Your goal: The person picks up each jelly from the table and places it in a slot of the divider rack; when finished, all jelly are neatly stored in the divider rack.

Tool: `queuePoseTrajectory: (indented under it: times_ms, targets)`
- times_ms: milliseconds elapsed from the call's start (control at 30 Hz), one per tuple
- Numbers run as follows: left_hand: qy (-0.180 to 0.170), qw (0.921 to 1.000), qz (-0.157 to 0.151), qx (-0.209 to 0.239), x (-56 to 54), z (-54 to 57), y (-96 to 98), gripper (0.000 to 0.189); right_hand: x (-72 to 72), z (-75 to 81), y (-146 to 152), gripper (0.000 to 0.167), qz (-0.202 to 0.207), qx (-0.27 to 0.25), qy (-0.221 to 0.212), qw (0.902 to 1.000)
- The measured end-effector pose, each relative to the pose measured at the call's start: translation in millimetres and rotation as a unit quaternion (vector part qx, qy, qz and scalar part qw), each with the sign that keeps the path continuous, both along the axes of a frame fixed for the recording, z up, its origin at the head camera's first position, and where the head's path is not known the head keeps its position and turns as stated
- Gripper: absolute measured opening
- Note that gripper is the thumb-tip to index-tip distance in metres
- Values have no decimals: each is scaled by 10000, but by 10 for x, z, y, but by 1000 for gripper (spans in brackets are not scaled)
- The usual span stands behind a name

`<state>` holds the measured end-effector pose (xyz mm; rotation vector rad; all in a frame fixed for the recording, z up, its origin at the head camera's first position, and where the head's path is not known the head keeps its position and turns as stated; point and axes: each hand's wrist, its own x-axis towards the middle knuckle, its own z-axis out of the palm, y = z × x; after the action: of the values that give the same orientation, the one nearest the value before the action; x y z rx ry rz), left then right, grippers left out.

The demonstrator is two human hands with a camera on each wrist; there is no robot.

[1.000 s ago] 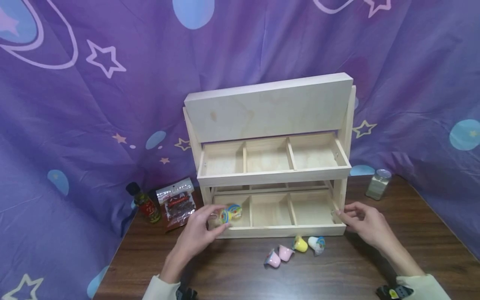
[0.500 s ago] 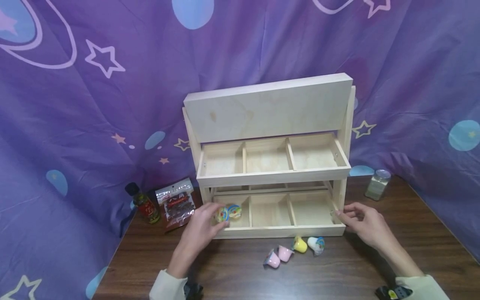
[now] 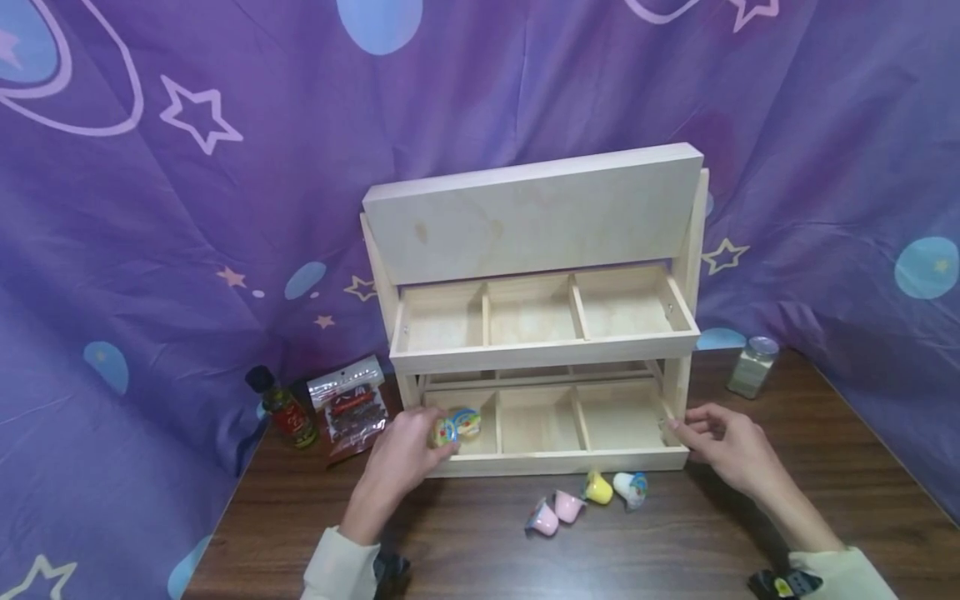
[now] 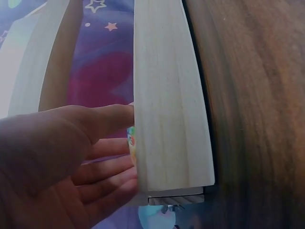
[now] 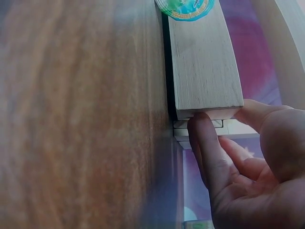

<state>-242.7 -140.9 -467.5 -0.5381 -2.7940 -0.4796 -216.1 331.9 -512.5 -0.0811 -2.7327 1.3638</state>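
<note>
Down in the lower tray (image 3: pixel 555 462): two lidded cups in the left compartment, the outer cup (image 3: pixel 446 432) just beside the inner cup (image 3: pixel 468 422); the head view shows both lids.
Left hand (image 3: pixel 405 450): thumb and fingers apart, the outer cup between them; I cannot tell whether they pinch it.
Left wrist view: the tray's front wall hides the fingertips and all but a sliver of a cup.
Right hand (image 3: pixel 731 448): thumb and fingers clamped on the tray's right end wall; the right wrist view shows a fingertip against the outer face, which the head view hides.
Table front: two pink cups (image 3: pixel 567 507), a yellow cup (image 3: pixel 598 488) and a white cup (image 3: pixel 628 489), seen whole only from the head.
</note>
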Motion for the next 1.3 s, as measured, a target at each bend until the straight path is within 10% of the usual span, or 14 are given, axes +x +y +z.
queuePoseTrajectory:
  times_ms: [600,1300]
  targets:
    - [-556,9984,-5,87,31,79,39,43,-13,17,2,57,-16,155,-127,9998]
    - [-326,9986,-348,246,151,102,82,23,-12,14,5,56,-32,138,-162,9998]
